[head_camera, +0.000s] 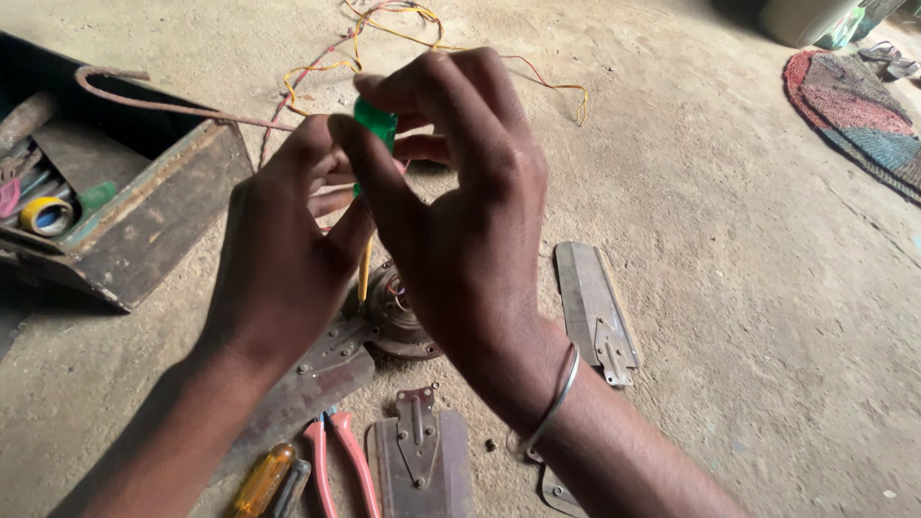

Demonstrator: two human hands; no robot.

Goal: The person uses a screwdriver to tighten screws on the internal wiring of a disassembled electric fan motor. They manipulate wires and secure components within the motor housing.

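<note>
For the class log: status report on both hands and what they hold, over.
Left hand and right hand raised together, fingertips pinching green tape. Yellow wire hangs below, toward fan motor. Pliers lie on floor, nothing blocking.

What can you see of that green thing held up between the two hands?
The green thing is small, glossy and bright green, looking like plastic or tape; its exact kind cannot be told. Only a rounded upper part and a sliver lower down show, the rest hidden by fingers. The left hand and right hand pinch it together, raised above the fan motor hub on the floor. A yellow wire hangs just below it.
</note>
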